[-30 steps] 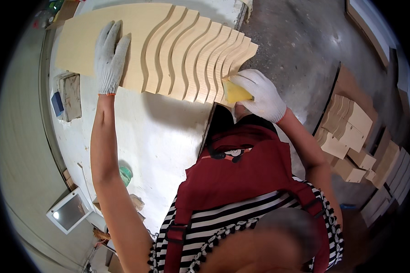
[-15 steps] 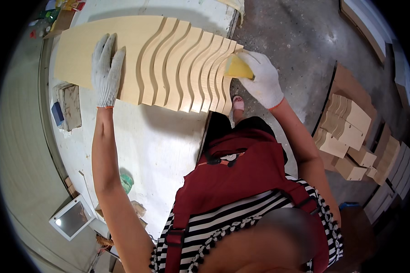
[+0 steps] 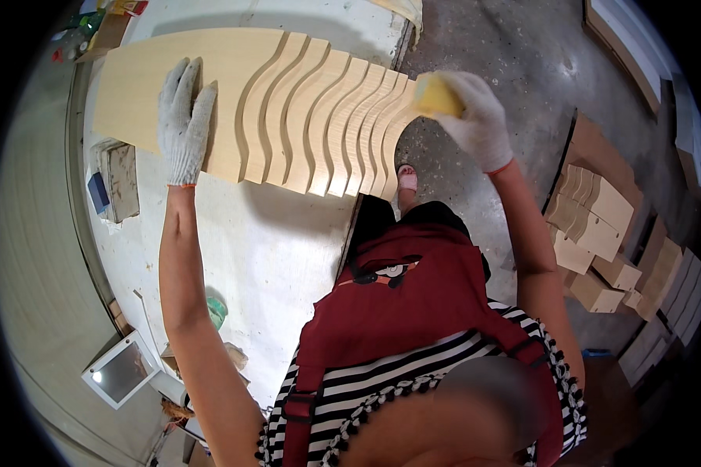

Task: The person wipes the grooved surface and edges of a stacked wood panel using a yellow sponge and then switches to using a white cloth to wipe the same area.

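A long pale wooden panel (image 3: 230, 58) lies across the white worktable, its right part cut in wavy stepped ridges and its right end reaching past the table edge. My left hand (image 3: 183, 117), in a white knitted glove, rests flat on the smooth left part with fingers stretched out. At the panel's far right corner, my gloved right hand (image 3: 479, 117) grips a yellow sanding pad (image 3: 438, 95). Motion blurs the pad and fingers, and I cannot tell how much of the pad touches the wood.
The white worktable (image 3: 288, 241) bears a worn block (image 3: 121, 183) beside a blue piece (image 3: 98, 193), and a green object (image 3: 216, 313) near my left forearm. Wavy wooden pieces (image 3: 600, 210) are stacked on cardboard at the right. A white-framed screen (image 3: 122, 372) stands lower left.
My right hand has moved right with the yellow pad, from the ridges to the panel's far right corner. The panel has shifted very slightly; my left hand stays on it.
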A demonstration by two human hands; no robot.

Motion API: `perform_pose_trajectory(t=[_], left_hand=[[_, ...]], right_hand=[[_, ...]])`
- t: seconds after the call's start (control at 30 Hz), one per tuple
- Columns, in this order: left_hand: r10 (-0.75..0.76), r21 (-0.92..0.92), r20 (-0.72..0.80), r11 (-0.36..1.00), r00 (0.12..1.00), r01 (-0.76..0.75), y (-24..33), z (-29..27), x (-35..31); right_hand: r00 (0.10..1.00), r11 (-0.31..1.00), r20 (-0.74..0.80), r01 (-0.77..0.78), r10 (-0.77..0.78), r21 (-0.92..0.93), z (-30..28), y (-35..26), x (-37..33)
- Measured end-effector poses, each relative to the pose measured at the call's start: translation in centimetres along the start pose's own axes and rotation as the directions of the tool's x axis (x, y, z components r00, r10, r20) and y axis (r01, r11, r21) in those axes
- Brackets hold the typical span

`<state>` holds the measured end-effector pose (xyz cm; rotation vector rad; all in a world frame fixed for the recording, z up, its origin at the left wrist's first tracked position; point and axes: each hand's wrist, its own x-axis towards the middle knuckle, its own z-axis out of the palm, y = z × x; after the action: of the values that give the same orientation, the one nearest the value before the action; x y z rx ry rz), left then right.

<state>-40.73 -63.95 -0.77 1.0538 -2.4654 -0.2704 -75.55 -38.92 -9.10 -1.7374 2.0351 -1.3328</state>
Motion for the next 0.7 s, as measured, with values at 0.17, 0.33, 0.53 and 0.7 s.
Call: perform_pose_trajectory(t=[0.17,0.33,0.53,0.7], left_hand=[[-0.008,0.02,0.002,1.0,1.0,0.008,0.2,0.2,0.3],[-0.019,0.036,0.002,0.999,1.0,0.019,0.1,0.3,0.3],[-0.016,0.023,0.002,1.0,1.0,0.016,0.4,0.2,0.3],[0.0,0.069,-0.007,0.998,1.0,0.0,-0.1,0.0,0.2]], right_hand=[[0.999,0.991,-0.032,0.004,-0.008,-0.134,0.9,2.8,1.4],[0.994,0.989,-0.106,-0.034,0.018,-0.147,-0.6,2.7,2.1],[0.998,0.984,-0.037,0.044,-0.051,-0.174,1.6,2.0,1.0],[0.989,0.929,-0.104,0.058,-0.103,-0.364,0.5,3.8,3.0]])
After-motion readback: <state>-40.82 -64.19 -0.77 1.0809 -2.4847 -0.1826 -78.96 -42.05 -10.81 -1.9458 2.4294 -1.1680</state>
